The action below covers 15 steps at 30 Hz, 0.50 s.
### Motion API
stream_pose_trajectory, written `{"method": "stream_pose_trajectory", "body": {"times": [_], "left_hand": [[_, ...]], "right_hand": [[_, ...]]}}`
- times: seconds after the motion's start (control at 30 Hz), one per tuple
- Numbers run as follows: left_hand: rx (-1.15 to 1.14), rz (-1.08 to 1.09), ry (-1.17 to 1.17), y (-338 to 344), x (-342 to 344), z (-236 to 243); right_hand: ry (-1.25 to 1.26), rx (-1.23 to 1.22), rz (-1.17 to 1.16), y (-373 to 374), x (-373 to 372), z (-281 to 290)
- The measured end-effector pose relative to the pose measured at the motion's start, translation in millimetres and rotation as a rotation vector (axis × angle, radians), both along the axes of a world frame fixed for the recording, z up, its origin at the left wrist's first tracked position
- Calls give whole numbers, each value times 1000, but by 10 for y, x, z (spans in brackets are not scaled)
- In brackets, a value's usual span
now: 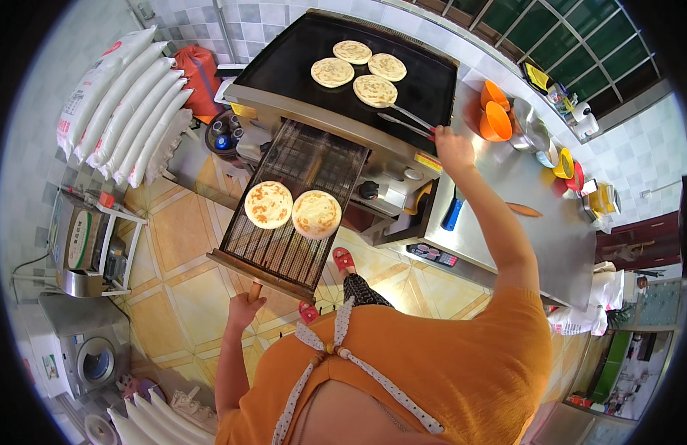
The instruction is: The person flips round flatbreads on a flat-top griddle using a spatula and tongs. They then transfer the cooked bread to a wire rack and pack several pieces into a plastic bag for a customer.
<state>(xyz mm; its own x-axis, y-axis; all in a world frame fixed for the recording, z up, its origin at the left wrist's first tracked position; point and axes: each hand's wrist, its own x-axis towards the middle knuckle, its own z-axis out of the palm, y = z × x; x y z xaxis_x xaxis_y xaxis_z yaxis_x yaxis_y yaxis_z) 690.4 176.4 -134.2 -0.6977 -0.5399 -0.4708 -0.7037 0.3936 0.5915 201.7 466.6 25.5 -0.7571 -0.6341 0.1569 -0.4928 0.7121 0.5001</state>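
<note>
My left hand (pixel 245 310) is closed round the wooden handle (pixel 255 291) of a pulled-out wire rack drawer (pixel 284 256) under the griddle. Two round, brown-spotted flatbreads (pixel 268 205) lie side by side on the rack's wires. In my right hand (pixel 454 151) is a pair of long metal tongs (pixel 407 119) with red at the grip, its tips at the edge of the nearest flatbread (pixel 374 90) on the black griddle (pixel 284 52). Several paler flatbreads (pixel 352 52) sit clustered there. Whether the tongs pinch the bread I cannot tell.
Right of the griddle runs a steel counter (pixel 499 245) with a blue-handled tool (pixel 452 213), a tapered wooden piece (pixel 523 211), orange bowls (pixel 495 121) and a metal basin (pixel 530 124). Stacked white sacks (pixel 124 104) stand at left. A black knob (pixel 368 190) sits beside the drawer.
</note>
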Motion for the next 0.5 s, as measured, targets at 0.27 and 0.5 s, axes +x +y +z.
{"method": "stream_pose_trajectory", "body": {"times": [0.27,0.5], "left_hand": [[-35,-54,11,0,-15,-42],[-30,-12,-2,31,-56,-39]], "right_hand": [[-1416,-1087,-678,535,-325,-4],[-1952,-1522,-830,152,-649,-375]]}}
